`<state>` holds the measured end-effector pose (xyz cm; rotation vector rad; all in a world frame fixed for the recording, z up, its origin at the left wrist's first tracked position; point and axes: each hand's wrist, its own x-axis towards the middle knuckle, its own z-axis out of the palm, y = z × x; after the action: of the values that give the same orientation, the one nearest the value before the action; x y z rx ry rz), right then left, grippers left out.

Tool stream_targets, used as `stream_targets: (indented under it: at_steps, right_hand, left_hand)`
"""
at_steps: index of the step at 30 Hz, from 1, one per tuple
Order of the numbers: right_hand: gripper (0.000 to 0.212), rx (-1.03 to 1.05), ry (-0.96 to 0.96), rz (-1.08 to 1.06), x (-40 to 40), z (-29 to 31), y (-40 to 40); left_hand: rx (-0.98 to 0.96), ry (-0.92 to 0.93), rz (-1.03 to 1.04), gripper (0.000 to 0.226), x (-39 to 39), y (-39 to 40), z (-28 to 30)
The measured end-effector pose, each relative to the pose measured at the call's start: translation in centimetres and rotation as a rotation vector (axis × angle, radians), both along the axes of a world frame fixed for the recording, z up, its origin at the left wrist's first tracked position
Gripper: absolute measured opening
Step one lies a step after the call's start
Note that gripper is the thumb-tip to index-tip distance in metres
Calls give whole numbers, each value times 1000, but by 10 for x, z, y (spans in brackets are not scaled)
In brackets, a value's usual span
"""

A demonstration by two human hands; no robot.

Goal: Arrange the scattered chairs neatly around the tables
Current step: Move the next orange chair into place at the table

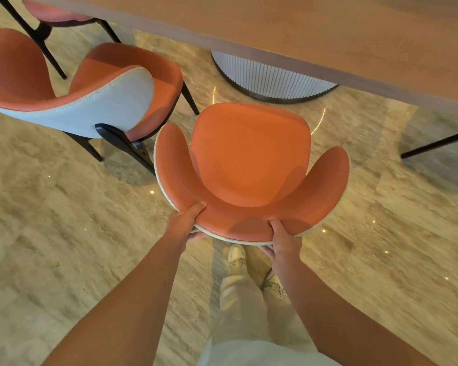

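Observation:
An orange chair (pixel 249 159) with a curved wraparound back stands right in front of me, its seat facing the wooden table (pixel 328 35). My left hand (pixel 187 223) grips the backrest's top edge on the left, thumb on the orange inside, fingers behind. On the right of the same edge my right hand (pixel 283 239) grips it the same way. The chair's front sits just short of the table edge. Its legs are hidden beneath the seat.
A second orange chair with a pale grey back (pixel 95 101) stands to the left, angled, close to mine. A third chair (pixel 50 14) is at top left. The table's white ribbed pedestal (pixel 270 80) is ahead. Another chair's dark leg (pixel 439 142) shows at right. Marble floor (pixel 64 233) surrounds.

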<state>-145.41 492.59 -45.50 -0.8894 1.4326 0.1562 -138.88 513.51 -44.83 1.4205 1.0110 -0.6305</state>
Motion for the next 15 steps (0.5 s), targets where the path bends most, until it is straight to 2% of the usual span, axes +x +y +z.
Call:
stream_targets:
  at_steps: [10,15]
  right_hand:
    - [68,-82,87,-5,7,5,8]
    - [62,-144,121,-2,8,8,13]
  left_hand:
    - [-2,-1,-35,50,2,4,-7]
    - [-60,36,-65,59,6,9,-12]
